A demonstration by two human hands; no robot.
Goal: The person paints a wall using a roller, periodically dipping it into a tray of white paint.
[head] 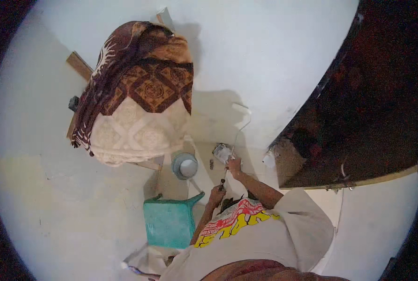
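Observation:
A long thin metal rod with a dark grip, apparently a paint roller frame [236,135], runs up from my hands towards the pale wall. My left hand [217,196] is closed around its dark grip. Farther up, my right hand [234,167] is closed around the rod. At the far end is a white, roller-like part [242,107], blurred against the wall. Just beyond my right hand lies a small container smeared with white [223,153]. To its left stands a grey bucket [185,166] with something white inside.
A teal plastic stool [169,223] stands left of my left hand. Beyond the bucket, a brown and cream patterned blanket [138,133] hangs over something with wooden parts [79,65]. A dark panel or furniture piece [349,151] fills the right. A small dark object [211,164] lies near the container.

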